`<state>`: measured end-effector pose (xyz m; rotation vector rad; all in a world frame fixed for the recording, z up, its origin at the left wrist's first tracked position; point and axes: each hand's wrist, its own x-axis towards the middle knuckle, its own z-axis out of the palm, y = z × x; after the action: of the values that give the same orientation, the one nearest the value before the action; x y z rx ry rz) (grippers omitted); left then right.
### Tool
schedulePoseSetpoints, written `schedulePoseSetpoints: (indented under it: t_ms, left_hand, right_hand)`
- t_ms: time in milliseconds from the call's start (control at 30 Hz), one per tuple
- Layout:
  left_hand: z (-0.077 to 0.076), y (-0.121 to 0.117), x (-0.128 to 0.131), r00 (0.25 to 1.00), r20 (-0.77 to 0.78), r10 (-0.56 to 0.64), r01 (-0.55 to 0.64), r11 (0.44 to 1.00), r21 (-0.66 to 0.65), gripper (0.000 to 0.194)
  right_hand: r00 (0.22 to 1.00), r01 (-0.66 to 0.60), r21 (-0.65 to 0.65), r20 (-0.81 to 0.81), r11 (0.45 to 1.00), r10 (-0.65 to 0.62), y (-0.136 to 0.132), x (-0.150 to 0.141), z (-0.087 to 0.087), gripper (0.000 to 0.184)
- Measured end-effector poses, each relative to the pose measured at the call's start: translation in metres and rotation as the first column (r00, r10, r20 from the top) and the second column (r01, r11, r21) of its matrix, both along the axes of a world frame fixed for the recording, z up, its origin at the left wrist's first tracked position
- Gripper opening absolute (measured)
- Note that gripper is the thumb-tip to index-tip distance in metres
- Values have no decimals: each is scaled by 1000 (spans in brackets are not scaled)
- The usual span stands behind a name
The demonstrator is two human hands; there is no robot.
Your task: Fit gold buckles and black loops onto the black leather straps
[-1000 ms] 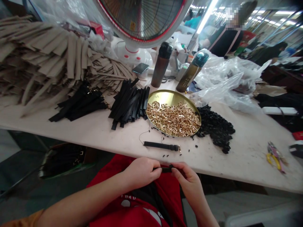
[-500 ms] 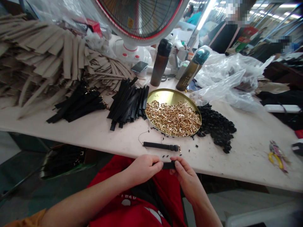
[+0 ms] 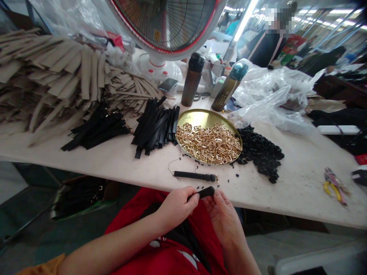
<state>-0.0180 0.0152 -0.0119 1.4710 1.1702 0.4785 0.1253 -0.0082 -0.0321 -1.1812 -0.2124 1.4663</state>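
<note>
A short black strap (image 3: 206, 192) is pinched in my left hand (image 3: 177, 206), thumb on top, and its rounded end points to the right. My right hand (image 3: 225, 215) is open beside that end, palm partly turned up and fingers apart; whether a fingertip touches the strap I cannot tell. Just beyond my hands, a finished-looking black strap (image 3: 192, 176) with a gold buckle (image 3: 216, 178) lies on the table, a thin thread at its left end. Behind it stands a round gold tray (image 3: 195, 114) heaped with gold buckles (image 3: 212, 143).
Black loops (image 3: 262, 151) are piled right of the tray. Bundled black straps (image 3: 156, 126), buckled straps (image 3: 97, 128) and beige strips (image 3: 63, 72) fill the left. Two bottles, a fan (image 3: 160, 65) and plastic bags (image 3: 266, 99) stand behind. Yellow-handled pliers (image 3: 334, 189) lie far right.
My right hand has loosened from the strap's right end and its fingers have spread. The strap now tilts upward to the right, still in my left hand. The view has shifted slightly.
</note>
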Motion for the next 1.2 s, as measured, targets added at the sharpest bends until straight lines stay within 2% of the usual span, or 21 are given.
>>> schedulePoseSetpoints:
  t_ms: [100,267,367,467,667,867,1133,1200]
  left_hand:
    - [0,-2,-2,1000,-17,11,-10,999,30,26]
    - [1,-6,-3,997,53,54,-53,998,-22,27]
    - [3,-7,-4,999,32,21,-22,1000,18,26]
    - [2,-8,-7,1000,4,-21,21,999,43,25]
    - [-3,-11,-12,1000,-5,-28,27,999,-27,26]
    - [-2,-4,-15,990,-67,-127,130,990,51,30]
    - [-6,-3,-16,966,-181,-183,213,963,164,27]
    - [-5,-3,-14,966,-177,-186,218,960,178,28]
  right_hand:
    - [1000,0,17,17,1000,-1,-3,2,-1,15]
    - [1000,15,22,7,1000,-15,-5,3,-2,14]
    - [999,8,29,30,1000,-9,-7,2,-3,14]
    - [995,-29,41,98,999,25,-8,2,-5,15]
    - [955,-144,48,268,988,126,-12,5,-8,21]
    - [841,-251,-24,489,968,231,-16,10,-9,22]
    - [662,-323,5,716,946,222,-19,14,-11,20]
    - [662,-318,21,721,948,206,-18,18,-11,20]
